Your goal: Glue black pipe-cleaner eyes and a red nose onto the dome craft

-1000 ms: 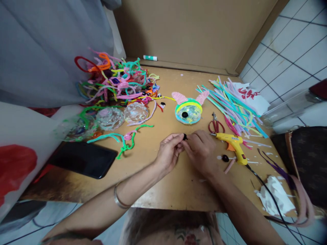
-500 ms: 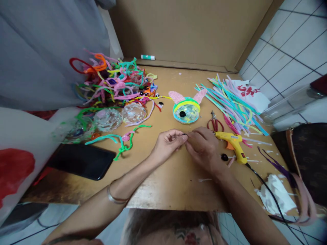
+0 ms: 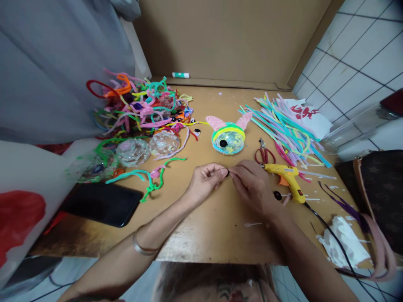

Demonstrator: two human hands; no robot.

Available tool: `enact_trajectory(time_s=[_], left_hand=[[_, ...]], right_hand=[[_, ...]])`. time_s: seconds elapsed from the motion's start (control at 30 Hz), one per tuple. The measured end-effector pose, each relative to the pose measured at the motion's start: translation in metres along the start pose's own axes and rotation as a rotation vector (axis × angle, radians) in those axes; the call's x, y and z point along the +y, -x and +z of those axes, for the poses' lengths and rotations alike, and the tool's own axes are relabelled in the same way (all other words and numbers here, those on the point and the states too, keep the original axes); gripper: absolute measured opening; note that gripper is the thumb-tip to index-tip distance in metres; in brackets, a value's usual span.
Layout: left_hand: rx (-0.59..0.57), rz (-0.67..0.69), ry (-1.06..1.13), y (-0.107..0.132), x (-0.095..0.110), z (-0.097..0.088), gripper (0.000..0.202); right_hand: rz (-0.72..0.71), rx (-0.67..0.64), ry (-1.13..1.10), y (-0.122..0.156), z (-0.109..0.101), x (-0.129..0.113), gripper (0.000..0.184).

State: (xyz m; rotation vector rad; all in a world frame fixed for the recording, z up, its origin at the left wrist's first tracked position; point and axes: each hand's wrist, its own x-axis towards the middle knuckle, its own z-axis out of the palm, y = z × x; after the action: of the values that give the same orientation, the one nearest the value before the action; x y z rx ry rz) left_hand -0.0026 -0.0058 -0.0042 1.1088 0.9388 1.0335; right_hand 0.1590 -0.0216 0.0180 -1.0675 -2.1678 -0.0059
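Note:
Between finger and thumb, my left hand [image 3: 208, 181] pinches a small black round piece [image 3: 226, 172]. Closed fingers of my right hand [image 3: 252, 181] meet it from the other side, touching its edge; whether they grip the piece too is hidden. Just beyond both hands sits a clear dome [image 3: 231, 142] with green and yellow bands, two pink fuzzy ears and one black round eye [image 3: 223, 143]. Beside my right hand lie a yellow glue gun [image 3: 286, 174], red-handled pliers or cutters [image 3: 265, 155] and another black round piece [image 3: 277, 195].
A tangled heap of pipe cleaners [image 3: 145, 105] and several clear domes [image 3: 164, 143] fill the left side, with a black phone [image 3: 102, 203] nearer. Straight pipe cleaners [image 3: 283, 121] lie at right. The glue gun's cord [image 3: 330, 230] runs past crumpled white tissue [image 3: 344, 241].
The black piece shows more clearly between my fingertips, and my right fingers have shifted slightly at its edge. The whole view has moved a little; the objects on the table stay put.

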Motion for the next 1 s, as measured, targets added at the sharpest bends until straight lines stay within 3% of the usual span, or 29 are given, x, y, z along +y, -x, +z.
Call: enact_trajectory(time_s=[0.17, 0.63, 0.83, 1.0], left_hand=[[-0.026, -0.007, -0.035, 0.001, 0.002, 0.002, 0.037], [0.049, 0.029, 0.043, 0.003, -0.005, 0.003, 0.034], [0.156, -0.034, 0.238, 0.004, -0.009, 0.013, 0.029], [0.224, -0.140, 0.426, 0.006, -0.005, 0.018, 0.027]], right_hand=[[-0.009, 0.005, 0.039, 0.000, 0.002, 0.004, 0.015], [-0.087, 0.124, 0.092, -0.001, 0.005, 0.000, 0.015], [-0.078, 0.078, 0.252, 0.001, 0.014, -0.012, 0.022], [-0.110, 0.161, 0.437, 0.001, 0.027, -0.022, 0.027]])
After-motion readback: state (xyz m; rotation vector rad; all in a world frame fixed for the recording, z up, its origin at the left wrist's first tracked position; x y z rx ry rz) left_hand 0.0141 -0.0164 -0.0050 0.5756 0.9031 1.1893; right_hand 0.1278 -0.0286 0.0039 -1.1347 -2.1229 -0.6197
